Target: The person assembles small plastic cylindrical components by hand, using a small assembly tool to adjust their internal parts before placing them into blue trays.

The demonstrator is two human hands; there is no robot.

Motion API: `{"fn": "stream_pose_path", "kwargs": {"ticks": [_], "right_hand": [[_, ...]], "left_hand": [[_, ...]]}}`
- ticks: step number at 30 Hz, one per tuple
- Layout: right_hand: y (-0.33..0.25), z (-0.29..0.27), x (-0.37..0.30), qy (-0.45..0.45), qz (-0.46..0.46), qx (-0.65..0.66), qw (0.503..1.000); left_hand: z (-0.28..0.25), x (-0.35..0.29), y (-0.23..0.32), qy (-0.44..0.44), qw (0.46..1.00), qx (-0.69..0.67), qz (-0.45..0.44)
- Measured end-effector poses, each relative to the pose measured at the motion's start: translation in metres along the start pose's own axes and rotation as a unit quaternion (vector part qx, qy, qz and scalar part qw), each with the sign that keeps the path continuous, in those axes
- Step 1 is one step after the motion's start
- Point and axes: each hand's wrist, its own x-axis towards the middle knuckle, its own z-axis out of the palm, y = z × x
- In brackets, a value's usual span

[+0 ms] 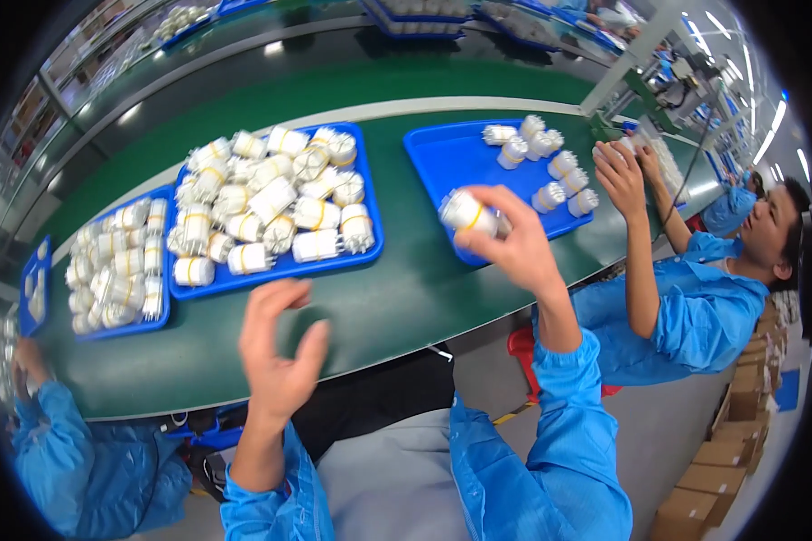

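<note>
My right hand (519, 248) grips a white cylindrical part (465, 212) with a yellow band round it, above the near left side of a blue tray (438, 158). Several of the same parts (564, 164) stand or lie in that tray's right half. My left hand (280, 361) is over the green table, fingers curved and thumb apart, holding nothing. Just beyond it, a second blue tray (374, 239) is heaped with these banded white parts (272, 198), some showing thin metal prongs at their ends.
Further left are another filled blue tray (164, 311) and a narrow one (34, 293). A green conveyor (334, 86) runs behind the table (406, 307). One co-worker in blue (695, 307) works at the right, by a green machine (668, 95); another (81, 460) sits at the left.
</note>
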Motion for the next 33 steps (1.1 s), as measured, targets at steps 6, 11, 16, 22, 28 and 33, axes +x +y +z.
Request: {"fn": "stream_pose_path", "kwargs": {"ticks": [6, 11, 16, 22, 28, 33], "right_hand": [[-0.053, 0.068, -0.033, -0.144, 0.042, 0.139, 0.979], [-0.051, 0.084, -0.054, -0.098, 0.060, 0.227, 0.967], [-0.043, 0.098, -0.058, -0.083, 0.038, 0.226, 0.970], [-0.043, 0.110, -0.064, -0.032, 0.033, 0.317, 0.947], [-0.033, 0.111, -0.063, 0.034, -0.022, 0.569, 0.821], [-0.043, 0.117, -0.062, 0.056, -0.027, 0.676, 0.735]], "left_hand": [[0.043, 0.019, -0.005, -0.096, 0.963, 0.105, 0.230], [0.032, 0.001, -0.005, -0.059, 0.990, 0.064, 0.112], [0.029, -0.006, -0.002, -0.050, 0.995, 0.059, 0.066], [0.031, -0.018, -0.003, -0.048, 0.996, 0.052, 0.048], [0.028, -0.027, 0.002, -0.070, 0.900, -0.341, -0.262], [0.029, -0.028, 0.004, -0.087, 0.869, -0.390, -0.293]]}}
